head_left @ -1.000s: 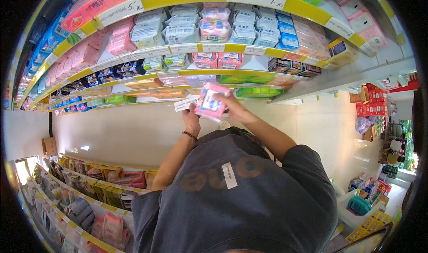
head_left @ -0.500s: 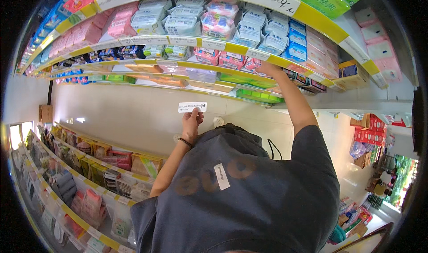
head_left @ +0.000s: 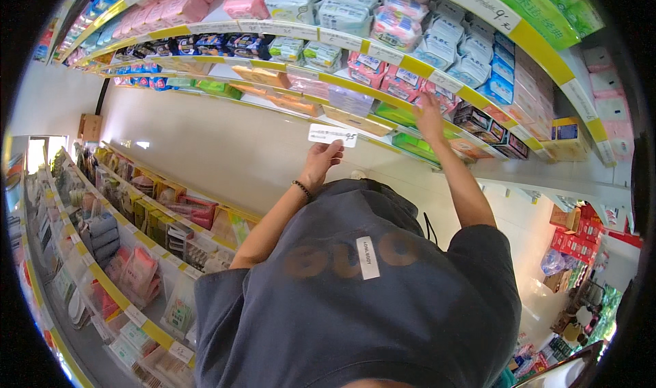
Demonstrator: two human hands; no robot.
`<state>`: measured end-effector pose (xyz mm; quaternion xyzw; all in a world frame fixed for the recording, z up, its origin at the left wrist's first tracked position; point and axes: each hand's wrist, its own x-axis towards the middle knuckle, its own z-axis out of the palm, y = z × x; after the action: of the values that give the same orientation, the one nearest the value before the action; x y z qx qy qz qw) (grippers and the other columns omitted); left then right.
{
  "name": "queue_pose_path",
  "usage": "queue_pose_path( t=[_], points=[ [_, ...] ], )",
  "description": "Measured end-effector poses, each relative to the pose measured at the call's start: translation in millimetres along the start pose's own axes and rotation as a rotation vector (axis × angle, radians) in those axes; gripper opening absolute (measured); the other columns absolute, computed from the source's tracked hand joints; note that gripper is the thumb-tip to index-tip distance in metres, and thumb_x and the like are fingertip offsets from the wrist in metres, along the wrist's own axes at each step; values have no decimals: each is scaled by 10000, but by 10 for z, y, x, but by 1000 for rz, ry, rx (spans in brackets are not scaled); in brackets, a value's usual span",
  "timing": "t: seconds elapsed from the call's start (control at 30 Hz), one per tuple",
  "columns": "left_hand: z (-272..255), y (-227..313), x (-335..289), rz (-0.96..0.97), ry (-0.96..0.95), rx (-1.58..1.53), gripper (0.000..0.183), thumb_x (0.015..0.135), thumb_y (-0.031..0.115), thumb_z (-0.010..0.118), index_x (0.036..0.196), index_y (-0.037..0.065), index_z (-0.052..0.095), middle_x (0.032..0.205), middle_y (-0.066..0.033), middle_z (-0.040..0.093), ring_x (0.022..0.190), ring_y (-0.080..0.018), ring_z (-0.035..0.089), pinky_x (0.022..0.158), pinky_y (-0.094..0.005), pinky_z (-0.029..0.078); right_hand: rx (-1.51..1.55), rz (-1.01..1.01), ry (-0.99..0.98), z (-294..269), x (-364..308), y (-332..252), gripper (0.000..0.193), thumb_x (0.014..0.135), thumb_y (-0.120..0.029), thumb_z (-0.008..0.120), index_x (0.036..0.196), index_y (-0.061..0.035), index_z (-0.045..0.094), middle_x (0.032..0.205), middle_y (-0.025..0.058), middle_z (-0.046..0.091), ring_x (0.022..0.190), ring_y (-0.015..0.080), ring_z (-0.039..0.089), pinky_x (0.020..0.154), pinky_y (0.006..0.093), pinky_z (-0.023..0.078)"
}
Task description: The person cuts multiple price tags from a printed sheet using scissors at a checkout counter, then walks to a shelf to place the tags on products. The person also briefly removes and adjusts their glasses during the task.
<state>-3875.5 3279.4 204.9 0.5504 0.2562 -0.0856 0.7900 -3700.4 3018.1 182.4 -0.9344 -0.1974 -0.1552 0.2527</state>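
My left hand [head_left: 324, 162] pinches the lower edge of a small white price card [head_left: 332, 136], which has printed and handwritten marks. A dark bead bracelet circles that wrist. My right hand [head_left: 430, 119] reaches up to the shelf front, its fingers stretched toward a pink package [head_left: 441, 100]. Its fingertips overlap the package's lower left edge; whether they press on it I cannot make out. Beside that package stand similar pink packs [head_left: 400, 84] in a row.
Above and below run shelves with yellow price strips [head_left: 379, 52], stocked with wrapped packs [head_left: 441, 41]. A yellow box [head_left: 568, 140] stands at the right end. Behind on the left, another rack [head_left: 123, 279] holds bagged goods. Red cartons [head_left: 577, 238] are stacked at far right.
The view has shifted, so the shelves appear further right. My left hand has brought the card closer to the shelf. My right hand has drawn back slightly from the pink package.
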Motion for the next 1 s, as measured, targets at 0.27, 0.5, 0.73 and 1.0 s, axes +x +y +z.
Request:
queue_pose_path(
  t=[0.27, 0.5, 0.73, 1.0],
  points=[
    [-3, 13, -14, 58, -214, 343, 200, 821, 224, 626, 846, 27, 601, 744, -12, 598, 645, -80, 528, 582, -221, 437, 856, 38, -707, -25, -159, -1299, 184, 804, -109, 602, 952, -1, 607, 821, 30, 615, 731, 79, 538, 661, 235, 446],
    [-130, 22, -124, -29, -382, 492, 229, 840, 213, 583, 963, 25, 538, 821, -22, 579, 684, -93, 536, 609, -224, 448, 603, 88, -584, 13, -210, -993, 168, 742, -140, 626, 874, -38, 642, 752, 124, 632, 661, 201, 600, 616, 304, 466],
    [-499, -18, -144, -56, -183, 342, 186, 851, 212, 567, 945, 55, 530, 839, -28, 587, 725, -101, 544, 622, -229, 451, -67, 104, -34, 353, 327, -435, 142, 791, -182, 552, 878, -93, 621, 800, 131, 630, 704, 310, 602, 623, 406, 477],
    [-778, 44, -281, -33, 20, 192, 151, 864, 179, 541, 919, 40, 521, 806, -25, 575, 687, -85, 522, 593, -208, 435, -279, -58, -236, 568, 593, -456, 128, 806, -218, 516, 830, -122, 598, 802, 107, 627, 715, 308, 608, 644, 431, 485]
  ],
)
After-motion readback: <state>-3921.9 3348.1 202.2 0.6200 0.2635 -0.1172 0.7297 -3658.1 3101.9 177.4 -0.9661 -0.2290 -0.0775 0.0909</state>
